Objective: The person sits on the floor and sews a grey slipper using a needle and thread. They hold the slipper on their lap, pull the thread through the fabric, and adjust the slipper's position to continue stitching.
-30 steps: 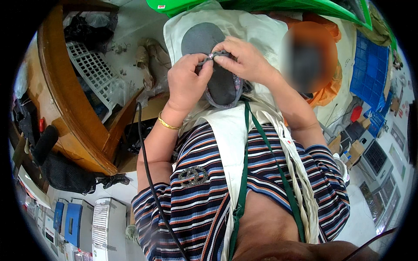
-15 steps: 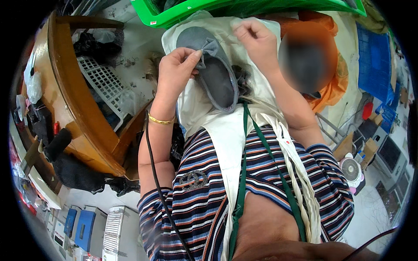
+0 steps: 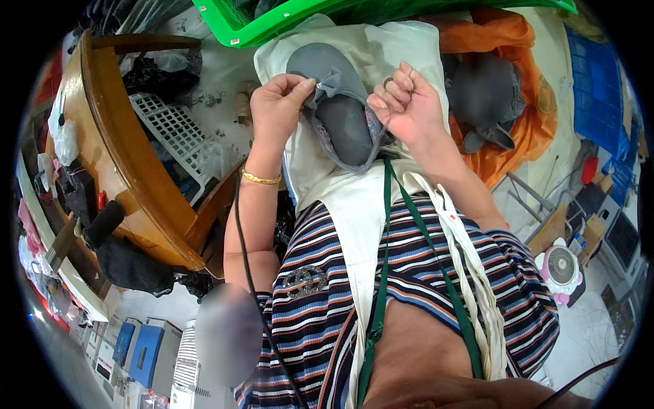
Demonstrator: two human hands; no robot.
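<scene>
A grey fabric slipper (image 3: 346,133) lies over my lap on a white cloth (image 3: 405,51), its toe pointing away from me. On its upper sits a small grey bow (image 3: 330,83). My left hand (image 3: 278,105) pinches the bow's left side between thumb and fingertips. Just right of the slipper's opening, my right hand (image 3: 414,102) is raised with its fingers curled in and the palm side showing. A dark ring-like band circles one of its fingers. Anything held in those curled fingers is too small or too hidden to name.
An orange bag (image 3: 541,123) with more grey slippers stands to the right. A green plastic crate (image 3: 238,34) is at the far edge. On the left are a curved wooden table (image 3: 112,143) and a white slatted rack (image 3: 170,136). A pink-and-white fan (image 3: 560,266) stands farther right.
My right hand has come down toward me, beside the slipper's opening, and turned so its curled fingers show. My left hand still pinches the bow. The view has shifted slightly.
</scene>
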